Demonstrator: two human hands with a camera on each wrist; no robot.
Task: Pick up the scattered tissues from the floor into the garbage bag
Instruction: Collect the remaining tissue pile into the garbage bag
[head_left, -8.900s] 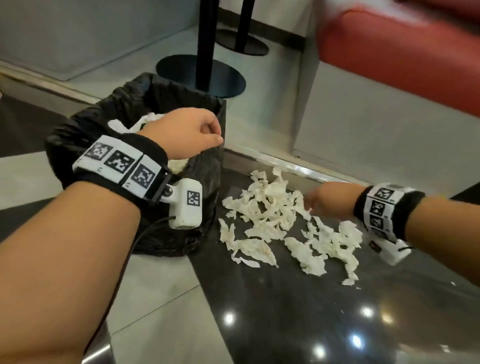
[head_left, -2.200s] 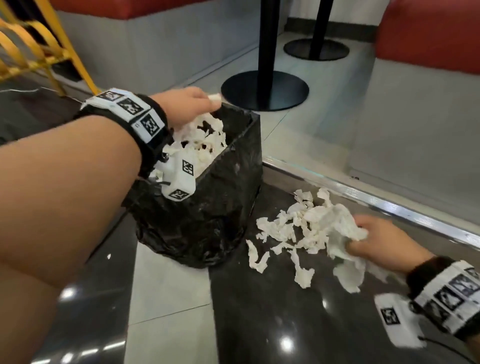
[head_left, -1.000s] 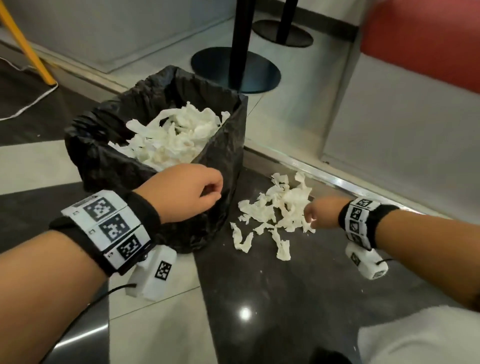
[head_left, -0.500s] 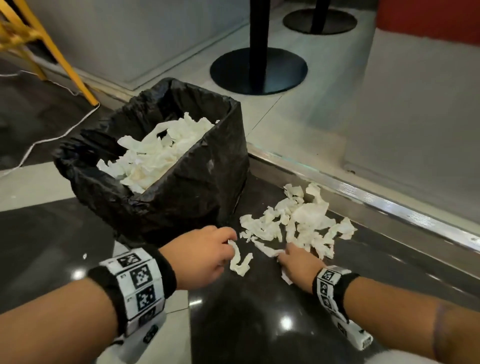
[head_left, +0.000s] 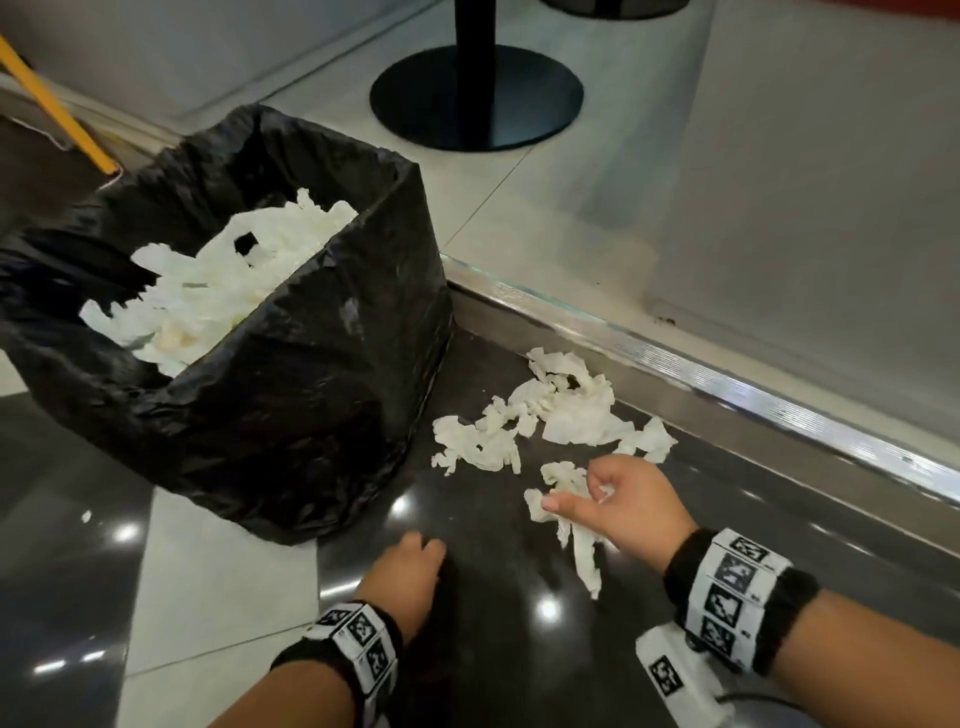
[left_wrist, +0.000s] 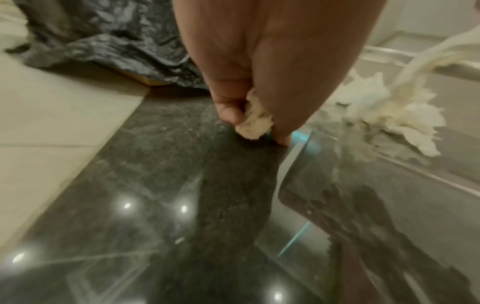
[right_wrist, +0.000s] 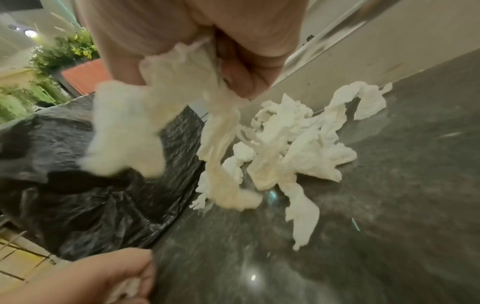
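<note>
Holding tissue strips (head_left: 563, 506), right hand (head_left: 623, 499) now lifted off floor at lower right, grip curled round them. Left hand (head_left: 410, 569) pulled back to bottom centre, fist clutching small wad (left_wrist: 255, 121). Floor pile (head_left: 545, 415) smaller than half second ago. Garbage bag (head_left: 311, 374) upper left, heaped.

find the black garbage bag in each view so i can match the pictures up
Head: garbage bag fills the upper left, open and holding tissues, left of the floor tissues.
Left wrist: only its crumpled lower edge shows, upper left, behind the left hand.
Right wrist: bag fills the left side, behind the right hand.
Shared landmark: the floor tissues lying beside the bag, in all three views.
</note>
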